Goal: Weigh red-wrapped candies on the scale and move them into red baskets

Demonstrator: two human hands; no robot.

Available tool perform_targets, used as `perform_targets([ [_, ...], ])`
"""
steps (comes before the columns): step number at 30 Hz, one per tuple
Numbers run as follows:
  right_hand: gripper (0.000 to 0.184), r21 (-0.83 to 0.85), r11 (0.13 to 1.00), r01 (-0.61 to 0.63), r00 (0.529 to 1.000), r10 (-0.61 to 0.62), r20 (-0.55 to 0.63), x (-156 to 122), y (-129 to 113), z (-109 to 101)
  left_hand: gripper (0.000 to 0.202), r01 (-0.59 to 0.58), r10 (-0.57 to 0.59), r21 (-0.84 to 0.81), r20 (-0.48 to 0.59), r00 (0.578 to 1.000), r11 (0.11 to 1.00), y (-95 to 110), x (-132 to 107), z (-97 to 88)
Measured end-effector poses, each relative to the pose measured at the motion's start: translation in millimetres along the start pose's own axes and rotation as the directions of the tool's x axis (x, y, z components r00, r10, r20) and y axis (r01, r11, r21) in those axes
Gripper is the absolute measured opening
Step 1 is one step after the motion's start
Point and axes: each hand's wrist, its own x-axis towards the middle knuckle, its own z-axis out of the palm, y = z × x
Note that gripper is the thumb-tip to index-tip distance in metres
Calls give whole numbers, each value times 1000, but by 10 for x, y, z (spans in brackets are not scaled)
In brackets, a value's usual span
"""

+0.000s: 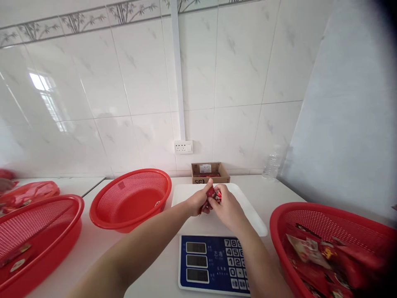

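My left hand [200, 201] and my right hand [228, 208] meet above the white pan [248, 209] of a digital scale [214, 253]. Between them is a small red wrapped packet [218, 196], with both sets of fingers closed around it. Part of the packet is covered by my fingers, so its full shape and any others behind it are hidden. The scale's blue keypad panel faces me, partly covered by my right forearm.
On the right stands a red plastic basket [276, 231] with several red packets [325, 252]. Two more red baskets [130, 219] [79, 207] are on the left. Behind the scale sit a cardboard box [201, 181] and a clear plastic bottle [272, 165] near the tiled wall.
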Motion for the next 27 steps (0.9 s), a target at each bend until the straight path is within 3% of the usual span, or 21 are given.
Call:
perform_targets([
  [4,23,27,992,126,987,-122,-109,-58,-151,74,69,30,-2,-258,108,994,966,73,-204,-34],
  [8,38,-21,959,282,945,-281,-167,-140,-238,145,59,173,-39,-545,249,968,820,108,-415,-101],
  [12,66,95,898,429,897,-411,-164,-261,-328,270,48,110,7,-592,191,981,799,79,-619,-140],
  [15,77,245,866,436,899,-410,-153,-334,-411,393,38,25,52,-584,114,992,811,26,-746,-149],
  [19,82,387,840,380,921,-382,-75,-388,-528,509,36,-95,107,-529,-8,994,843,-27,-897,-241],
  [21,82,385,843,377,917,-399,-24,-419,-563,498,34,-157,124,-383,-111,986,910,-28,-987,-373],
  [22,82,369,850,376,915,-403,-5,-441,-568,468,34,-187,139,-259,-191,972,948,-22,-1038,-465],
  [24,79,323,874,364,921,-388,12,-502,-552,357,34,-202,212,69,-391,895,977,-5,-1147,-703],
  [27,71,224,924,311,945,-325,28,-632,-489,72,37,-138,218,187,-527,822,973,-30,-1280,-1165],
])
